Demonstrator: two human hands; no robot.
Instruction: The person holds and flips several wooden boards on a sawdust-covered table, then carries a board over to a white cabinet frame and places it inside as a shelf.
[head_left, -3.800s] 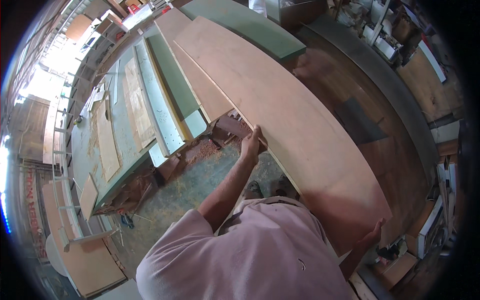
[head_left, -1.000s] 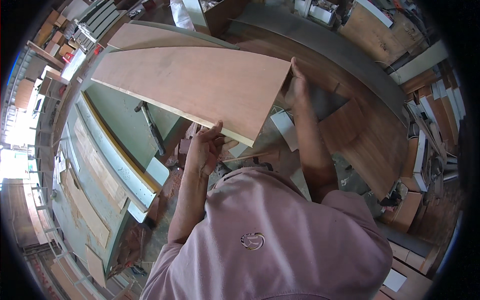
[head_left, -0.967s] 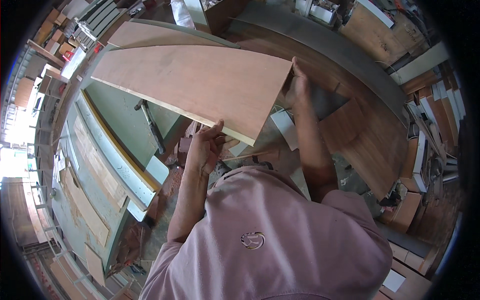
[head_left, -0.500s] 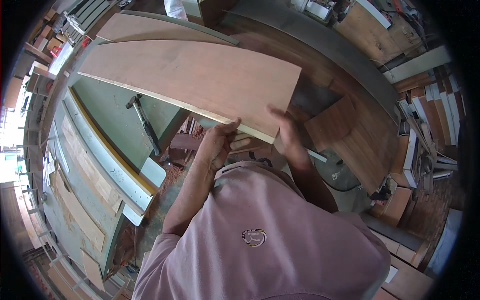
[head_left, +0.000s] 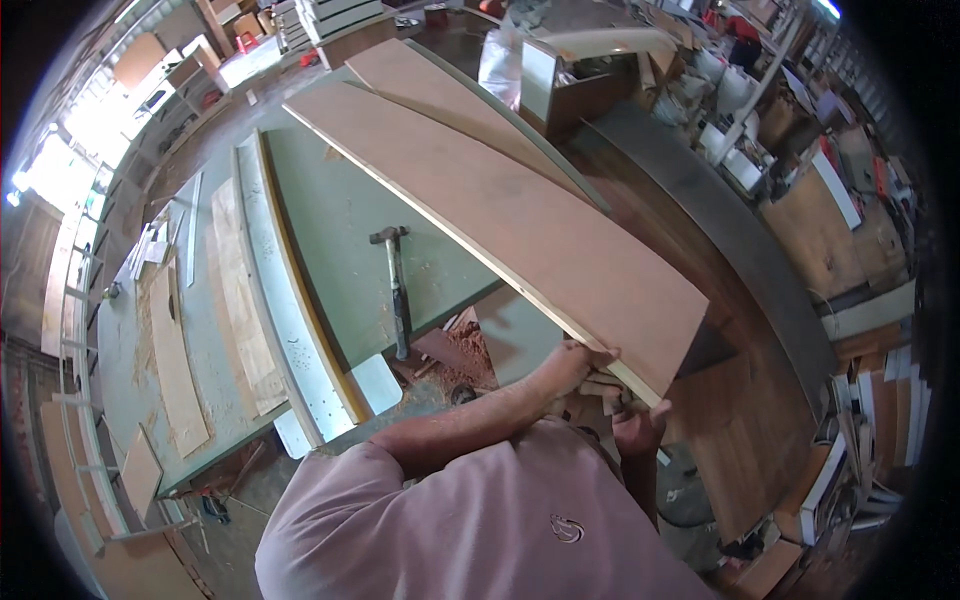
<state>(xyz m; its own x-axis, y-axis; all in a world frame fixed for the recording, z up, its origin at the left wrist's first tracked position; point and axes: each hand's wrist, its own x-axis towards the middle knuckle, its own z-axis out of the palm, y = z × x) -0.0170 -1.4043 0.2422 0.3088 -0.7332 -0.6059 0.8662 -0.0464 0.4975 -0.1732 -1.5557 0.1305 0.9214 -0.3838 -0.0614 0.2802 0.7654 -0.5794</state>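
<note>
A long reddish-brown wooden board (head_left: 500, 210) with a pale strip along its near edge slants from the upper left toward me. My left hand (head_left: 575, 368) is closed on that pale edge near the board's close end, its thumb reaching onto the top. At the nearest corner my right hand (head_left: 638, 425) grips from below, with its thumb by the edge; some of its fingers are hidden under the board. On the green tabletop left of the board lies a hammer (head_left: 396, 285) with a dark handle.
A second board (head_left: 470, 115) lies beyond the first. To the left, a long white panel with a yellow edge (head_left: 300, 290) and thin wood strips (head_left: 175, 360) rest on the green table (head_left: 330, 200). Brown panels (head_left: 740, 460) and stacked offcuts (head_left: 880, 430) stand at the right.
My view has turned, so the board now slants more steeply toward the lower right. My right hand has moved from the board's end face and top to below its near corner.
</note>
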